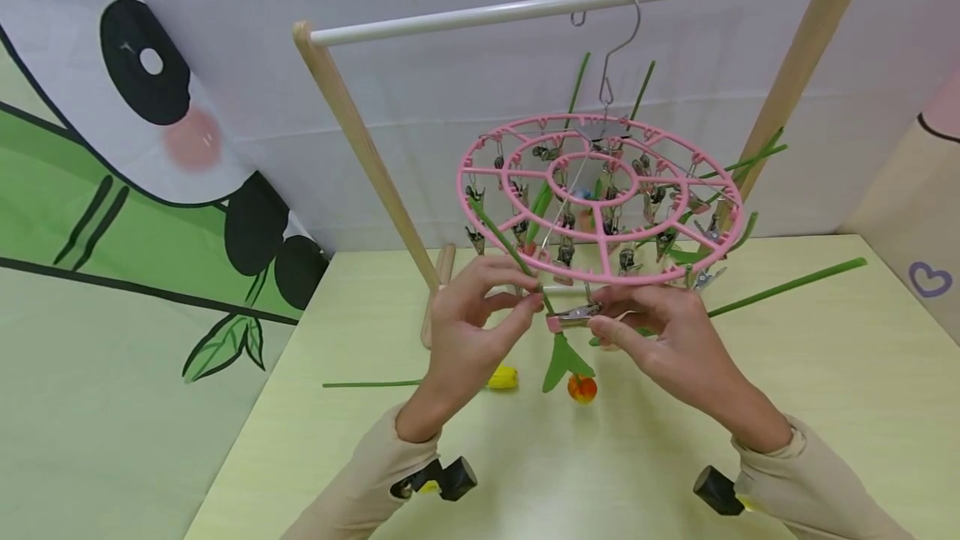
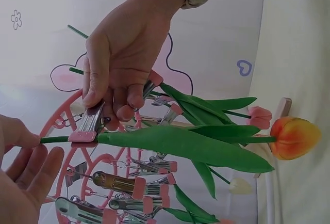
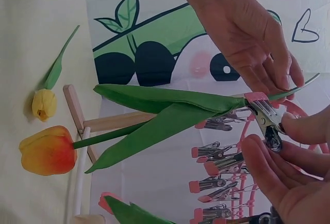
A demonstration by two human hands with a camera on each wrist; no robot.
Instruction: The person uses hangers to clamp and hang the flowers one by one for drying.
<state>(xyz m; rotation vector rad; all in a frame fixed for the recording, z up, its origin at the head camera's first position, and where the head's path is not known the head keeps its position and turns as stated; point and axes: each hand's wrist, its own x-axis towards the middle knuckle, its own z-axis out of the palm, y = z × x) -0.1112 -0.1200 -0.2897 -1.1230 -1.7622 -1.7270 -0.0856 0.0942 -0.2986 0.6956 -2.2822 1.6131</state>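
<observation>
An orange artificial tulip [image 2: 295, 138] hangs flower-down, its stem held in the pink-tipped jaws of a metal clip [image 1: 573, 317]. My left hand [image 1: 480, 323] pinches the green stem [image 1: 501, 238] with thumb and forefinger just above this clip. Across from it, my right hand [image 1: 667, 340] grips the clip's handles between thumb and fingers. Long green leaves [image 3: 170, 102] spread below the pink tips. The clip hangs at the near rim of a round pink drying hanger [image 1: 622, 278], which carries several more clips.
The hanger's hook [image 1: 630, 27] hangs from a white rod [image 1: 465, 17] on a wooden stand [image 1: 367, 157]. Other tulips hang among the clips, including a pink one [image 2: 259, 118]. A yellow tulip [image 3: 44, 105] lies on the table [image 1: 300, 457], and a green stem [image 1: 787, 286] sticks out at right.
</observation>
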